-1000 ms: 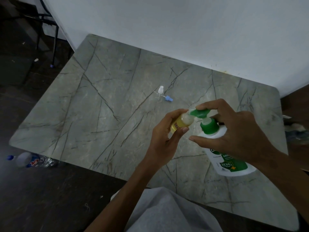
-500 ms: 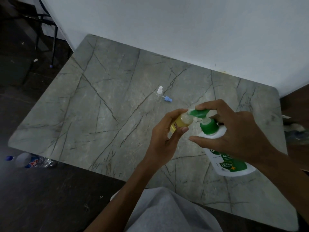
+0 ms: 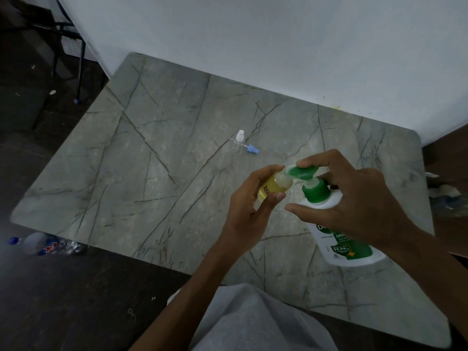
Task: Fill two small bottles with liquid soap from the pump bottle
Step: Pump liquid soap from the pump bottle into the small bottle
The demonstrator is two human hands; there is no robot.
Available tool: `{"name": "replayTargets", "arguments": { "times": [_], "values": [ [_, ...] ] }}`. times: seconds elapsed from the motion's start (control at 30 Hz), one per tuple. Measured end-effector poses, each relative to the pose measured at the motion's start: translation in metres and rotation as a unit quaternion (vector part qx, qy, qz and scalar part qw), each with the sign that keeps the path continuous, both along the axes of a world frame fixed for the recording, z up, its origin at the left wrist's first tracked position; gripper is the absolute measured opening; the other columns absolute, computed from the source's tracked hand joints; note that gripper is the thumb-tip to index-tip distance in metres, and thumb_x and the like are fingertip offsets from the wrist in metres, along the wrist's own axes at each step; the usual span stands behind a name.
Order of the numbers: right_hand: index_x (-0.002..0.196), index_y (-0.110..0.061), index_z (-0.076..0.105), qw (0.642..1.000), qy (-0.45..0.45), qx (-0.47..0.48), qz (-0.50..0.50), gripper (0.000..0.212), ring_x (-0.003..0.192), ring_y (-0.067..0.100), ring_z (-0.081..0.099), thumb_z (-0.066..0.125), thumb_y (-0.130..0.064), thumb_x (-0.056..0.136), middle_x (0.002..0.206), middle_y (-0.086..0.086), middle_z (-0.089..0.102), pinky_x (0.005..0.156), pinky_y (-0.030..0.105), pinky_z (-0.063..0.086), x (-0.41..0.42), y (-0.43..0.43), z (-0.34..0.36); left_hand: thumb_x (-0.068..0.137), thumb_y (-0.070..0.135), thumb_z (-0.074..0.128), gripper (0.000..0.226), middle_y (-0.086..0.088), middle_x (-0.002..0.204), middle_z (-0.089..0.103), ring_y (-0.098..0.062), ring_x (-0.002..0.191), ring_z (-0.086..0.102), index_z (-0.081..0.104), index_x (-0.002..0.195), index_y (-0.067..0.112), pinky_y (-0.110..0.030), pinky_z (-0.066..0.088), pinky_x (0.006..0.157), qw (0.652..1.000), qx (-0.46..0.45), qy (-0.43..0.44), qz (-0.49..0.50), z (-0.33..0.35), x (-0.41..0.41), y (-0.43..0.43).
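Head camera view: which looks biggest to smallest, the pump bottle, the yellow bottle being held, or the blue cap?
1. pump bottle, largest.
2. yellow bottle, partly covered by the left hand.
3. blue cap, smallest, though it lies farther from the camera.

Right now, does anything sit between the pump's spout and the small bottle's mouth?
Nothing visible. The left hand holds the small bottle, mouth right at the green spout; the right hand rests on the pump.
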State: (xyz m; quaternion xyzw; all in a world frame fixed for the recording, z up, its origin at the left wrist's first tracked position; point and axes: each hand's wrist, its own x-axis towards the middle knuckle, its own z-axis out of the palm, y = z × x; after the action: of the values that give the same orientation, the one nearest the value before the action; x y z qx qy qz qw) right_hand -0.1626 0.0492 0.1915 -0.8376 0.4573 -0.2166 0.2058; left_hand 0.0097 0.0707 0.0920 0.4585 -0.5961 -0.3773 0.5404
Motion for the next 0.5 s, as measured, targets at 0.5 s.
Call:
{"name": "replayTargets", "arguments": {
  "times": [0.5],
  "values": [
    [0.113,-0.029,0.047,1.000,0.013,-0.013,0.003,0.060,0.061,0.003,0.066,0.068,-0.062,0.068,0.083,-0.007,0.071,0.054,0.014,0.053,-0.0044,0.0013,0.0003,0.094,0.013,0.059,0.035,0.011,0.112,0.062,-0.008,0.096,0.064,0.052,0.127,0.018,-0.016,0.050,0.081,1.000,-0.008,0.012,-0.004,-0.0006,-0.0039,0.0024]
  ]
}}
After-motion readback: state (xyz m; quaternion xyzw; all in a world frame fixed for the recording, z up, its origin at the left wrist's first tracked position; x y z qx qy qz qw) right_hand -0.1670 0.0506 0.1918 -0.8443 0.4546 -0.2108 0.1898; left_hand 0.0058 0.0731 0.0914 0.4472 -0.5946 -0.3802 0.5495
